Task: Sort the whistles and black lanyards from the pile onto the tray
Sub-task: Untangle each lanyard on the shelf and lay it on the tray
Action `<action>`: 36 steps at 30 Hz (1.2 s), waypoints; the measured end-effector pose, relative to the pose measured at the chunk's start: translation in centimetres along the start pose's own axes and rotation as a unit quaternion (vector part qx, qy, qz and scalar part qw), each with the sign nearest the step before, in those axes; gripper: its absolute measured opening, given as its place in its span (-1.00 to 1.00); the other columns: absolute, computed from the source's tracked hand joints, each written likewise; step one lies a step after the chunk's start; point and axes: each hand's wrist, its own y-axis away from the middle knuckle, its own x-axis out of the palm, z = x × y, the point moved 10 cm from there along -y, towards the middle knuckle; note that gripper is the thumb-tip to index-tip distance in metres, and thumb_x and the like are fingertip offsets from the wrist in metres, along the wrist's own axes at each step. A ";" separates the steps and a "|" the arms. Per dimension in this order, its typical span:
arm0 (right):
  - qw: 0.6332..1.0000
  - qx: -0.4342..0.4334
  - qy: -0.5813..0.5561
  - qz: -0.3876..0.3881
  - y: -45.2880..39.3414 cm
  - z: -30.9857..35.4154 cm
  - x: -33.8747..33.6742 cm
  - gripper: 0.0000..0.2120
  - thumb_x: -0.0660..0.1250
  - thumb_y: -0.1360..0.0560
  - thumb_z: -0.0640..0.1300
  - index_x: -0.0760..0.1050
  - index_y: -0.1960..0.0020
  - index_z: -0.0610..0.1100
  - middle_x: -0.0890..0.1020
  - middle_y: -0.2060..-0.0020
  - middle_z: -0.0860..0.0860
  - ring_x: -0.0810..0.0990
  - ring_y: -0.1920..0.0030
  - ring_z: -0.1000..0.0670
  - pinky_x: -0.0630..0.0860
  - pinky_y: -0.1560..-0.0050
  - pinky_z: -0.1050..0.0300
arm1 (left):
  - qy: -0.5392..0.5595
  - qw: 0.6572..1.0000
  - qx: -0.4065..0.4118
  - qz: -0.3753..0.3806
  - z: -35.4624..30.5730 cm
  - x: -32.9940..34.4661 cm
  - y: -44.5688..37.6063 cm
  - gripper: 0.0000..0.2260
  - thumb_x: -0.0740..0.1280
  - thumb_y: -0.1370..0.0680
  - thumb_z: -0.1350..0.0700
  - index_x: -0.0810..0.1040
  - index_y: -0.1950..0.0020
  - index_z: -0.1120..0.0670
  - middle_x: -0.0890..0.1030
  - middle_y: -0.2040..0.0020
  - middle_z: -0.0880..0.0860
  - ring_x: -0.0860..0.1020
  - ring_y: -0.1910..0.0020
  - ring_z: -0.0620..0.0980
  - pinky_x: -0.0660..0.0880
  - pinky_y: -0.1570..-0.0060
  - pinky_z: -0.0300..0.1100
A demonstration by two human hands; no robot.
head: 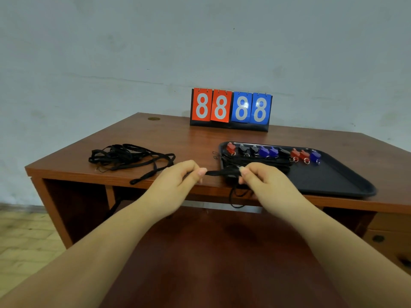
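Nearest the viewer, two bare forearms reach forward over the front edge of the brown wooden table (155, 134). The left hand (175, 185) and the right hand (262, 181) each pinch one flat black fabric lanyard (216, 173) between thumb and curled fingers (201, 172), so the fingers of both hands are closed on the strap. A short taut length of strap spans the gap between the two sets of fingertips, just above the table's front edge. Below the right hand's fingers, a thin black cord loop (236, 197) of the same lanyard hangs down past the table edge.

Just beyond the right hand's fingers, a bundle of sorted black lanyards (255, 162) lies on the near left part of the black rectangular plastic tray (333, 181); whether the held strap touches this bundle cannot be told. The tray extends to the right of those fingers.

Beyond and to the left of the left hand's fingers, a loose pile of tangled black lanyards (126, 155) rests on the table, with one strand trailing towards that hand.

Farther from the fingers, along the tray's back rim, stands a row of red, black and blue plastic whistles (269, 151), some with metal rings.

Farthest, at the table's rear edge, stands a flip scoreboard with two red and two blue cards (231, 107), each showing 8.
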 end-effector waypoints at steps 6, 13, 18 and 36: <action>0.994 0.020 -0.089 -0.063 3.9 -2.1 0.1 -0.80 0.21 -0.56 -0.02 0.57 0.15 0.03 0.51 0.41 0.06 0.47 0.38 0.17 0.41 0.29 0.29 | -0.023 0.997 -0.021 0.068 -0.8 5.0 3.5 -0.77 0.19 -0.57 -0.09 0.54 0.18 -0.04 0.50 0.21 -0.12 0.46 0.17 -0.22 0.39 0.11 -0.27; 0.974 0.055 -0.208 -0.071 6.6 -4.5 4.5 -0.77 0.24 -0.56 -0.12 0.55 0.09 0.20 0.61 0.39 0.17 0.54 0.32 0.28 0.43 0.27 0.40 | 0.037 0.999 -0.025 0.015 -0.6 7.4 5.3 -0.72 0.25 -0.56 -0.02 0.49 -0.27 -0.10 0.49 -0.11 -0.21 0.45 -0.12 -0.23 0.37 -0.20 -0.27; 0.953 0.082 -0.287 -0.044 6.8 -5.6 6.1 -0.77 0.27 -0.54 -0.17 0.61 0.23 -0.18 0.56 0.51 0.09 0.45 0.52 0.22 0.34 0.41 0.41 | 0.204 0.977 -0.055 0.006 0.4 9.1 5.8 -0.77 0.30 -0.47 -0.04 0.63 -0.08 -0.08 0.61 -0.04 -0.18 0.53 -0.10 -0.29 0.40 -0.17 -0.38; 0.990 -0.010 -0.114 0.087 6.5 -5.2 7.6 -0.67 0.11 -0.61 -0.01 0.47 0.27 -0.01 0.60 0.39 0.12 0.53 0.27 0.18 0.41 0.09 0.30 | 0.673 0.682 -0.268 -0.104 5.3 7.3 5.5 -0.79 0.12 -0.63 0.08 0.41 0.16 0.10 0.28 0.54 -0.07 0.36 0.55 -0.16 0.50 0.37 -0.25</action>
